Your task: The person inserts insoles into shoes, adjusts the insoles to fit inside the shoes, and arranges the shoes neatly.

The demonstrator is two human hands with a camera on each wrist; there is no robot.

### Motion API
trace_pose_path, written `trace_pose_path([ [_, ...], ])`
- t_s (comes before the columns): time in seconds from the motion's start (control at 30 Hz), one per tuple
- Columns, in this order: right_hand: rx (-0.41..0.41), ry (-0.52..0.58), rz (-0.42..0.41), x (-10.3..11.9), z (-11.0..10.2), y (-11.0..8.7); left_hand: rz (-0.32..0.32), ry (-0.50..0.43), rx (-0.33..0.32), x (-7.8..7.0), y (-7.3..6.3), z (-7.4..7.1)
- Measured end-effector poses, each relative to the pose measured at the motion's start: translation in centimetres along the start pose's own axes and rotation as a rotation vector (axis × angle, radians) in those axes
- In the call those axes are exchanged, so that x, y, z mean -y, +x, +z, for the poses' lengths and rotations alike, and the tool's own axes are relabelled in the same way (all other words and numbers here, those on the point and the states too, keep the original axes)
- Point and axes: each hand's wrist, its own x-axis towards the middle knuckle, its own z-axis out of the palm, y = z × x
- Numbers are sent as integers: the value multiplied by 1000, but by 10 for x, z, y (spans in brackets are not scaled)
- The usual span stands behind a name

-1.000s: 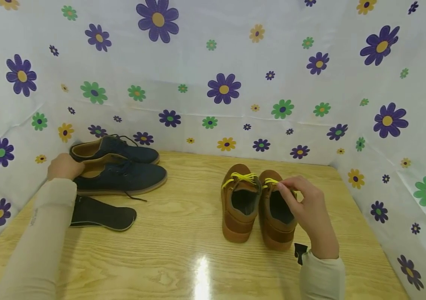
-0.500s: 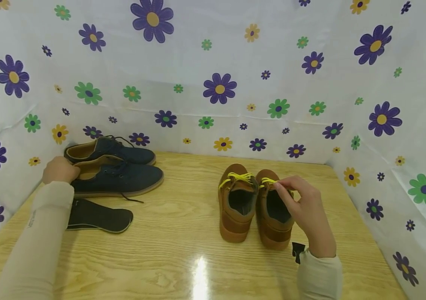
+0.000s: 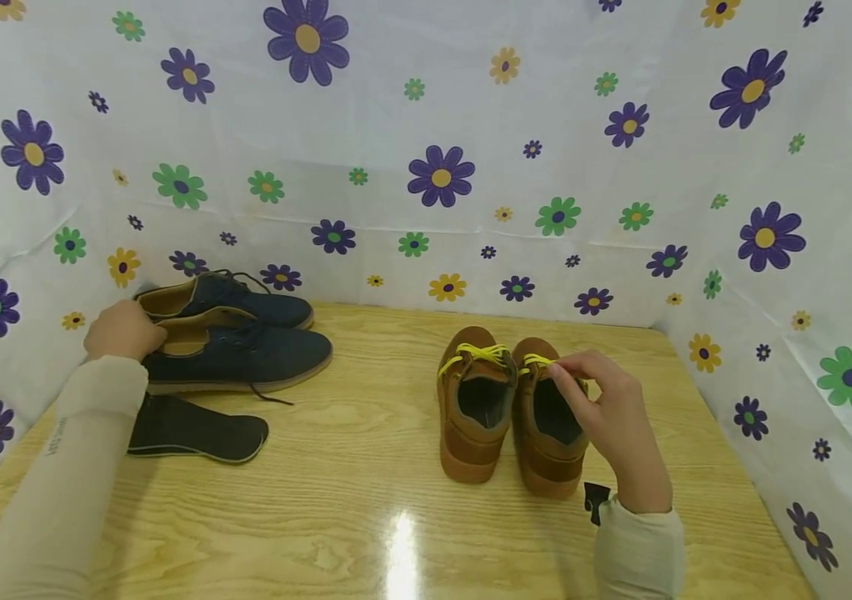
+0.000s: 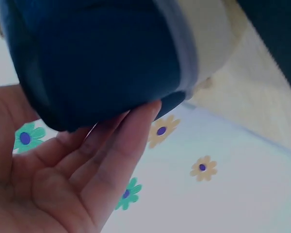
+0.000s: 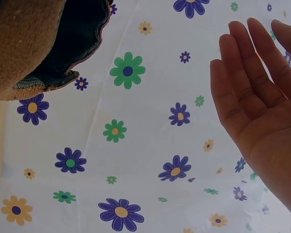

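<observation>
My left hand [image 3: 124, 329] grips the heel of the nearer navy lace-up shoe [image 3: 261, 354]. In the left wrist view, the fingers [image 4: 119, 158] lie along the underside of the dark blue heel [image 4: 106, 63], with the thumb at its left edge. A second navy shoe [image 3: 276, 308] sits behind it. My right hand [image 3: 609, 400] hovers by the right brown shoe [image 3: 553, 458], thumb and index tips overlapping its yellow laces in the head view. From the right wrist view, those fingers [image 5: 240, 82] look straight and relaxed, holding nothing, with the brown shoe [image 5: 19, 48] off to the left.
A black insole-shaped piece [image 3: 208, 429] lies in front of the navy shoes, partly behind the left sleeve. Another brown shoe [image 3: 474, 417] with yellow laces stands beside the right one. White flowered cloth [image 3: 366, 100] encloses the wooden tabletop [image 3: 306, 517]. A black buckle [image 3: 596, 502] shows beside the right wrist.
The head view shifts slightly. My left hand, holding the navy shoe's heel, moves only a little; the right hand stays by the brown shoe.
</observation>
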Motion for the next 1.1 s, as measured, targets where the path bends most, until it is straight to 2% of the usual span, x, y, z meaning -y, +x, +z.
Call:
trace_pose_path([
  [0.33, 7, 25, -17, -2, 1, 2, 146, 44, 70, -16, -16, -13],
  [0.57, 16, 22, 2, 0, 1, 2, 263, 67, 193, -35, -26, -16],
  [0.8, 17, 8, 16, 0, -1, 1, 275, 31, 280, -58, -35, -6],
  [1.1, 8, -2, 22, 0, -2, 0, 288, 43, 351, -81, -46, 6],
])
